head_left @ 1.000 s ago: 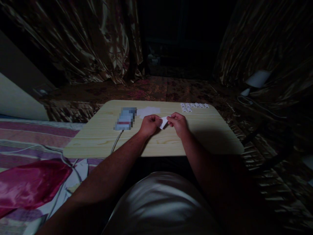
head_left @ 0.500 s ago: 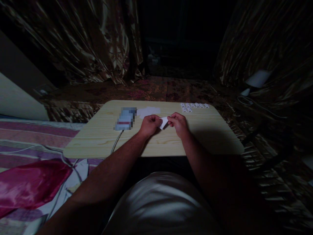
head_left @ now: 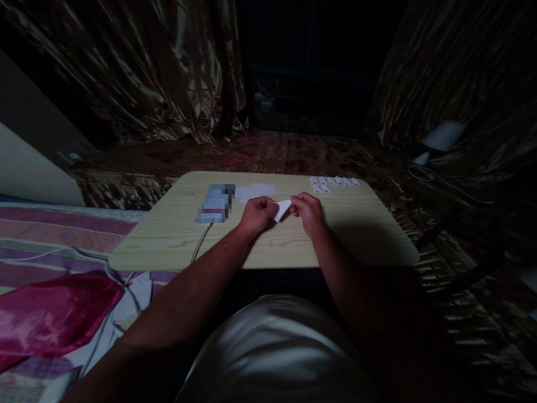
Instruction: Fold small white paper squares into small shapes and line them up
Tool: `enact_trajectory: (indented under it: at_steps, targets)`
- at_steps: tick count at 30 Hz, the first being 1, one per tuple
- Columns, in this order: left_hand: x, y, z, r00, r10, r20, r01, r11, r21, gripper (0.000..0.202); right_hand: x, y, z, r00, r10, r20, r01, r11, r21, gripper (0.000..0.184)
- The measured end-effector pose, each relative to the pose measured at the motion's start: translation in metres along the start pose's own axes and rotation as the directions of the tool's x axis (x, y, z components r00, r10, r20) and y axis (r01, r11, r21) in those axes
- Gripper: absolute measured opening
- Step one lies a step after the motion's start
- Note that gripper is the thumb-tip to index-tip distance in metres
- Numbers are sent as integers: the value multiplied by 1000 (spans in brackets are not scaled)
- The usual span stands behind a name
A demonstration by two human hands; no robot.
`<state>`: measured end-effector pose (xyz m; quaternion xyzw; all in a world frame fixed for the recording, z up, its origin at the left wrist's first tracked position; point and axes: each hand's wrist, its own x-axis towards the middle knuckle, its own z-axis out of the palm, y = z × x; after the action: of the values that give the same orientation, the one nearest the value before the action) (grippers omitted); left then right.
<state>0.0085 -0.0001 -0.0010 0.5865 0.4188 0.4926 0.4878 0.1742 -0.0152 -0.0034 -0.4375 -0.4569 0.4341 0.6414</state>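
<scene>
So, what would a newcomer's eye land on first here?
The left hand and right hand pinch a small white paper between them over the middle of the lit table. A row of folded pieces lies at its far right corner.

Matt pale-wood table point(head_left: 176, 235), glossy curtains point(head_left: 138, 73)

Home bedroom: striped bedding point(head_left: 50, 235), satin curtains point(head_left: 138, 73), low wooden lap table point(head_left: 168, 235) over bed.
</scene>
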Motion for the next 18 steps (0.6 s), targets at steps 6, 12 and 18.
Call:
enact_trajectory:
  at_steps: [6,12,18]
  targets:
    - [1,-2,0,999,-17,-33,17,1000,-13,20,5,-4,-3,988,52,-145,-44,997,56,33]
    - [3,-4,-1,999,-13,-40,12,999,-31,19,-1,-2,0,999,45,5,-44,999,-20,29]
    - [3,-5,-2,999,-1,-35,0,999,-34,18,-4,-3,4,998,33,45,-29,995,-96,23]
